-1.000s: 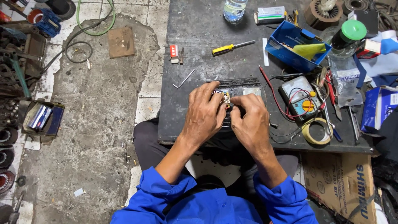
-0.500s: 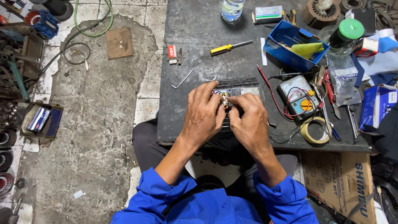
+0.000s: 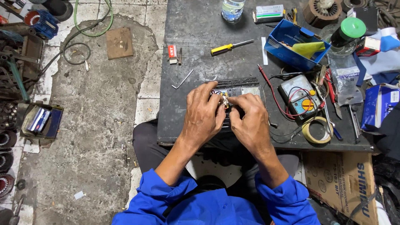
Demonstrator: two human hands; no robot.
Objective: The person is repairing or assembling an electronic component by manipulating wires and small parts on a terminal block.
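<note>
A black finned electronic module lies on the dark workbench at its near edge. My left hand rests over the module's left part, fingers curled on small wires and a metal piece at its middle. My right hand covers the module's right part, and its fingertips pinch the same small piece. Both hands meet there, and most of the module is hidden under them. Blue sleeves cover both forearms.
A multimeter with red leads and a tape roll lie right of my hands. Behind are a yellow screwdriver, a hex key, a blue box and a bottle. A cardboard box stands below right.
Both hands stay on the module; the fingers shift slightly on the small piece. The view has drifted a little.
</note>
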